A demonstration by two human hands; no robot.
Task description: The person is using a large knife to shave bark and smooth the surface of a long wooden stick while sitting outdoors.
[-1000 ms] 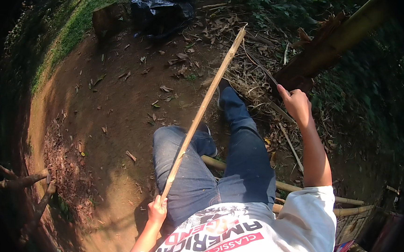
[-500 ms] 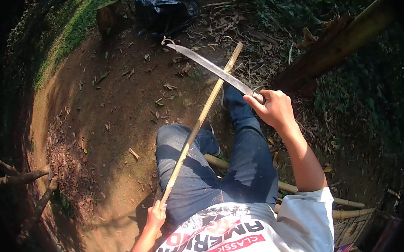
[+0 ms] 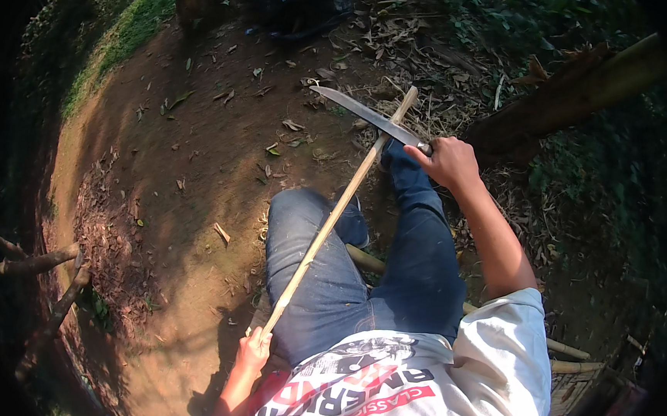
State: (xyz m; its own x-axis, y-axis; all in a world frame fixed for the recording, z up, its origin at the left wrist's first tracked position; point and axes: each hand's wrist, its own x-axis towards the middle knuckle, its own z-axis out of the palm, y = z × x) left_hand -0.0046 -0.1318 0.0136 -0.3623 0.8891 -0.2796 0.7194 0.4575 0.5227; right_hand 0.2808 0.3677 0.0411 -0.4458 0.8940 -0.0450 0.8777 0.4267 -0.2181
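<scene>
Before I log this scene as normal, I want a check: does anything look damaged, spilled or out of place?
Perhaps the black plastic at the top edge: crumpled and shiny beside a stump, it looks out of place outdoors. The knife and stick show no obvious damage.

stick (image 3: 332, 223): wood, matt, fairly smooth | knife (image 3: 362, 112): metal blade, smooth, dull sheen | jeans (image 3: 423, 253): matt denim cloth | shirt (image 3: 501, 359): matt cloth | bag (image 3: 305, 9): glossy crinkled plastic | ground (image 3: 186, 221): rough matt soil

A pale, slender stick (image 3: 344, 201) slanted forward from the left hand (image 3: 254, 351) gripping its near end, and a long grey-bladed knife (image 3: 362, 112) pointed leftward from the right hand (image 3: 454, 162), across the stick's far part.
</scene>
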